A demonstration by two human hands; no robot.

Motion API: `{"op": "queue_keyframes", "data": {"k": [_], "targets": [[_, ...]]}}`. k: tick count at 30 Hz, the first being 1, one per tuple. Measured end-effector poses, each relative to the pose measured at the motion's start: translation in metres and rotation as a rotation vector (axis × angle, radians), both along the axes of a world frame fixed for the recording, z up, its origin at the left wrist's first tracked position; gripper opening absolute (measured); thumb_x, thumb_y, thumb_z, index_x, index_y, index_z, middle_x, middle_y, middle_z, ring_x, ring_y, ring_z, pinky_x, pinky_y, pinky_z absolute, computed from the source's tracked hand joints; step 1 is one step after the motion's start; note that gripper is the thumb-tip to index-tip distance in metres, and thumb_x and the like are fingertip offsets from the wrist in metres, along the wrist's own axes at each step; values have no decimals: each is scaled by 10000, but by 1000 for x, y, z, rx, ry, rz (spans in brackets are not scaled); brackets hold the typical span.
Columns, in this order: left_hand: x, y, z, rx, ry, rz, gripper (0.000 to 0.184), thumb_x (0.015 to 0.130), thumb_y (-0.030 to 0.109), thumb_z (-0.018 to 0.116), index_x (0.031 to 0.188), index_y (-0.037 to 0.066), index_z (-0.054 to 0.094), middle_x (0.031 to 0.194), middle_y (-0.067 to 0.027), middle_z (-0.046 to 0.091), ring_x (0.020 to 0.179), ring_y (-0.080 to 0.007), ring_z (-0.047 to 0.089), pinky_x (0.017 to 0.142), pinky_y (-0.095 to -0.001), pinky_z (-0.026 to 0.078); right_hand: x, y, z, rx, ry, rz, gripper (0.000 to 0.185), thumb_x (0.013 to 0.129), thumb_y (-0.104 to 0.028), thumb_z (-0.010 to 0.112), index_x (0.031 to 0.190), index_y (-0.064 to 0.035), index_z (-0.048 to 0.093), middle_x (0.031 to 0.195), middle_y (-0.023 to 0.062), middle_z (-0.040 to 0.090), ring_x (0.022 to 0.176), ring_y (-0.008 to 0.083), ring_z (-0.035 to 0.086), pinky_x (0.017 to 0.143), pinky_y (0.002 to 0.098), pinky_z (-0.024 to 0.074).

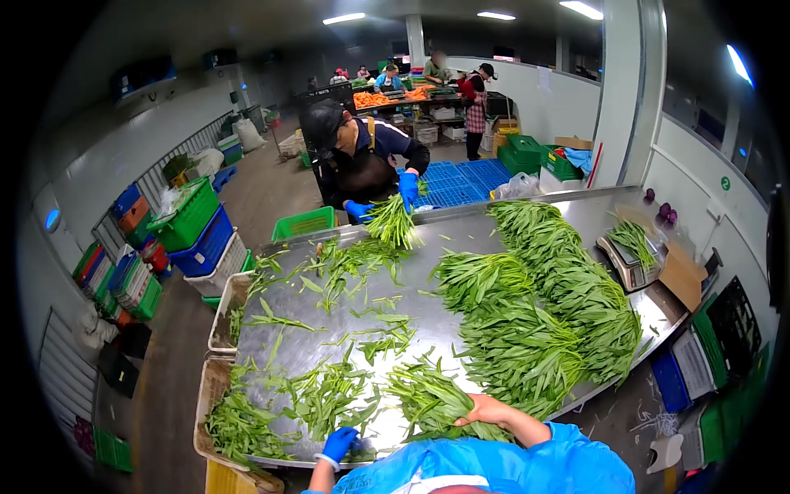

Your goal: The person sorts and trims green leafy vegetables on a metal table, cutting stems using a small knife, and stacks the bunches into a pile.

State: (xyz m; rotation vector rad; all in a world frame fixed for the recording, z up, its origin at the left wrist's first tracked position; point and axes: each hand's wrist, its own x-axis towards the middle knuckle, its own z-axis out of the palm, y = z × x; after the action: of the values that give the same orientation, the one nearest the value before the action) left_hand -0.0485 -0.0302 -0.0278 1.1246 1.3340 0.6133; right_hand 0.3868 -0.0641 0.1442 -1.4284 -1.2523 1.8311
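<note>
My right hand (pixel 487 410), bare, grips a bunch of water spinach (pixel 428 397) lying at the near edge of the metal table (pixel 428 305). The fingers are closed over its right end. My left hand (pixel 338 445), in a blue glove, is low at the table's near edge, beside loose stems and leaves (pixel 325 395). How its fingers are set is too small to make out. To the right, several bunches of water spinach (pixel 527 329) lie in long overlapping rows. More loose greens (pixel 247 424) fill a pale crate (pixel 216 391) at the table's left end.
Across the table a co-worker in blue gloves (pixel 408 188) holds another bunch of greens (pixel 393 221). A scale (pixel 629 262) with stems on it and an open cardboard box (pixel 681 276) are at the right. Stacked crates (pixel 197 239) stand on the left floor.
</note>
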Motion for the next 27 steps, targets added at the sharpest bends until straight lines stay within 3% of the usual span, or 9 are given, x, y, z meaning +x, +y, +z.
{"op": "queue_keyframes", "data": {"k": [3, 8, 11, 13, 16, 20, 24, 26, 27], "targets": [[49, 8, 35, -239, -301, 122, 414, 928, 309, 604, 1269, 93, 511, 1149, -102, 611, 960, -222, 635, 815, -356, 526, 1, 7, -25, 118, 46, 29, 680, 690, -138, 836, 1283, -14, 527, 1202, 86, 622, 1111, 178, 545, 999, 301, 390], [91, 34, 19, -630, -1139, 184, 398, 956, 319, 502, 1304, 126, 489, 1286, -148, 528, 1154, -375, 528, 951, -593, 441, -10, 15, 16, 151, -57, 168, 744, 688, -169, 836, 1321, -15, 475, 1187, 96, 627, 1099, 183, 551, 987, 301, 398], [108, 39, 75, 863, 718, -723, 319, 911, 220, 522, 1195, 95, 597, 1207, -110, 621, 1147, -265, 556, 996, -417, 437, -14, 19, 21, 239, -186, 308, 752, 693, -279, 841, 1309, -37, 483, 1199, 121, 624, 1089, 203, 571, 956, 313, 424], [105, 48, 63, 1001, 738, -600, 312, 906, 148, 502, 1197, 71, 586, 1197, -108, 628, 1152, -246, 555, 1025, -367, 417, -16, 19, 19, 324, -232, 278, 796, 676, -336, 844, 1313, -37, 471, 1154, 143, 649, 1059, 233, 601, 937, 322, 440], [99, 46, 53, 476, 175, -425, 356, 903, 68, 492, 1257, 35, 504, 1164, -112, 639, 1078, -234, 602, 945, -341, 478, -17, 19, 9, 281, -238, 287, 788, 692, -316, 837, 1328, -49, 456, 1110, 149, 663, 1030, 244, 620, 908, 333, 459], [91, 48, 34, 817, 656, -542, 271, 886, 116, 533, 1132, 59, 631, 1126, -124, 662, 1057, -250, 618, 926, -346, 486, -20, 23, 4, 296, -185, 324, 777, 706, -275, 833, 1343, -59, 444, 1110, 123, 667, 1022, 216, 619, 908, 325, 458], [93, 55, 48, 760, 762, -609, 283, 890, 203, 552, 1125, 70, 638, 1155, -127, 651, 1077, -265, 605, 943, -343, 475, -17, 32, 2, 327, -230, 333, 783, 706, -264, 833, 1358, -84, 437, 1114, 110, 666, 1015, 194, 617, 904, 318, 459], [85, 72, -32, 415, 135, -310, 271, 883, 208, 561, 1104, 74, 646, 1135, -123, 659, 1058, -276, 611, 931, -343, 482, -14, 37, 8, 346, -274, 342, 786, 705, -263, 833, 1359, -84, 436, 1114, 109, 666, 1012, 194, 617, 903, 317, 460], [87, 72, -31, 434, 122, -276, 256, 875, 205, 570, 1077, 75, 658, 1114, -127, 664, 1040, -288, 616, 912, -349, 489, -14, 39, 10, 355, -293, 344, 788, 704, -263, 833, 1360, -84, 436, 1114, 109, 666, 1010, 194, 618, 903, 317, 461]]}}
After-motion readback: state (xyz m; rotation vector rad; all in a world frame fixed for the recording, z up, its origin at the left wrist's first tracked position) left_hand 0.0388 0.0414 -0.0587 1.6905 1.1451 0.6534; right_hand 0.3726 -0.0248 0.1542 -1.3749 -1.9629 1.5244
